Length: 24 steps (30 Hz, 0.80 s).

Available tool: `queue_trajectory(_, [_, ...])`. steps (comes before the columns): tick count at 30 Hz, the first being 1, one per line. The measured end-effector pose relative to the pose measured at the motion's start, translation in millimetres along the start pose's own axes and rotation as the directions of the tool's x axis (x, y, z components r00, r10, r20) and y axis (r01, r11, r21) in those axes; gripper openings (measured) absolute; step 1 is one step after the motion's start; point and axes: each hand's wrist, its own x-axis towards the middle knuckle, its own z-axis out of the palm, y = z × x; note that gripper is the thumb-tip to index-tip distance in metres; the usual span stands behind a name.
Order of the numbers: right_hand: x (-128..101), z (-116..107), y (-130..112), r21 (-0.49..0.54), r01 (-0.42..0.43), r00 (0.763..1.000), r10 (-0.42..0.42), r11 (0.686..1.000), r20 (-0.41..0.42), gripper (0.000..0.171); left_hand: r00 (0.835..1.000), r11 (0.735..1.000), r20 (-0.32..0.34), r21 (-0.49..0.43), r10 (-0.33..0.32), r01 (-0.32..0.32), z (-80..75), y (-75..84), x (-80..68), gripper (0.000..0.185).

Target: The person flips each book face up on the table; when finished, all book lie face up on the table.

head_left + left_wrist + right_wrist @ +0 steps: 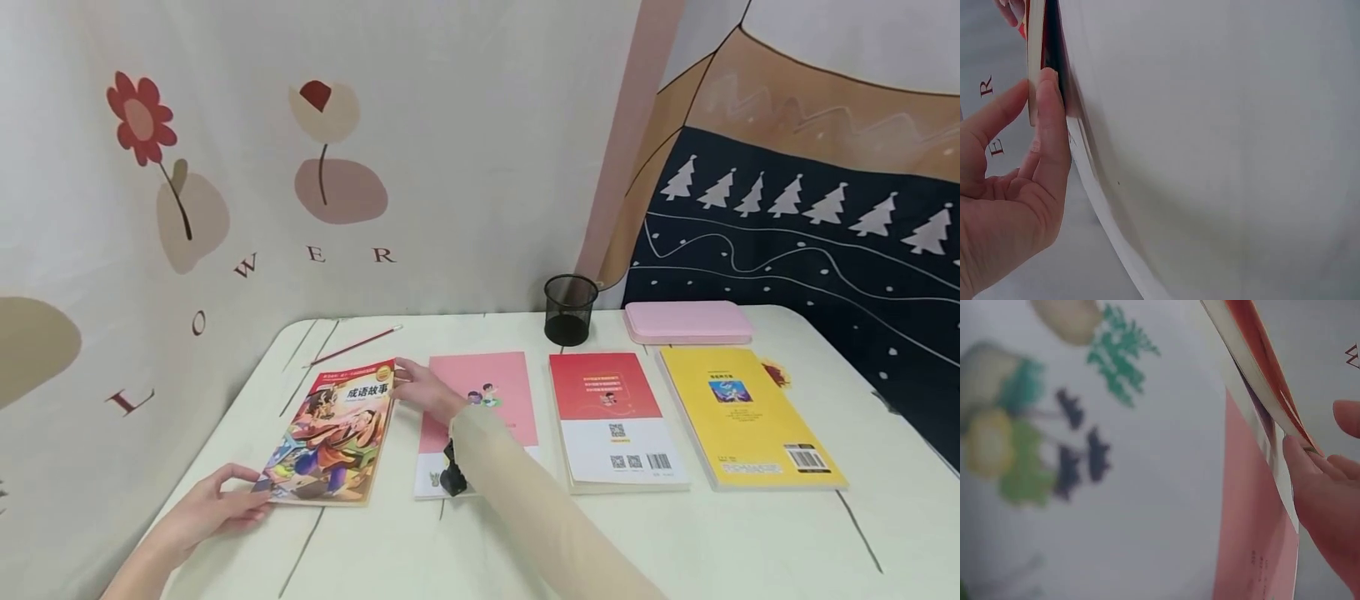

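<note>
A colourful storybook (333, 437) lies at the left of the white table (750, 533). My left hand (251, 492) holds its near left corner. In the left wrist view the book's page edge (1035, 56) sits between thumb and fingers (1050, 119), raised slightly off the table (1222, 156). My right hand (420, 387) reaches across a pink book (498, 392) to the storybook's far right corner. In the right wrist view that corner (1260, 369) is lifted, with fingers (1310, 469) under it and the thumb above.
Right of the pink book lie a red-and-white book (611, 417) and a yellow book (746, 417). Behind them stand a black mesh cup (570, 310) and a pink case (688, 321). A red pencil (356, 344) lies at the back left. Printed cloth hangs behind.
</note>
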Motion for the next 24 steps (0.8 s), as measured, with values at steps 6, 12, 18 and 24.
queue_trajectory(6, [-6.5,-7.2,1.9,-0.108,-0.037,0.997,0.043,0.993,0.060,0.071,0.999,0.996,-0.011,0.083,-0.035,0.036,0.2,-1.8,0.2,0.044])
queue_trajectory(12, [-11.0,-26.2,-3.3,-0.182,-0.041,0.998,0.048,0.982,0.034,0.063,0.986,0.950,-0.166,0.303,-0.021,0.071,8.1,11.2,0.6,0.057])
queue_trajectory(18, [-24.6,-50.6,-14.5,-0.241,0.006,0.998,0.008,0.970,0.060,0.055,0.964,0.922,-0.254,0.387,0.081,0.024,22.4,34.7,4.9,0.056])
queue_trajectory(24, [-34.7,-76.1,-28.7,-0.305,0.089,0.993,-0.061,0.948,0.103,0.044,0.955,0.905,-0.232,0.420,0.182,-0.070,48.2,56.5,13.2,0.049])
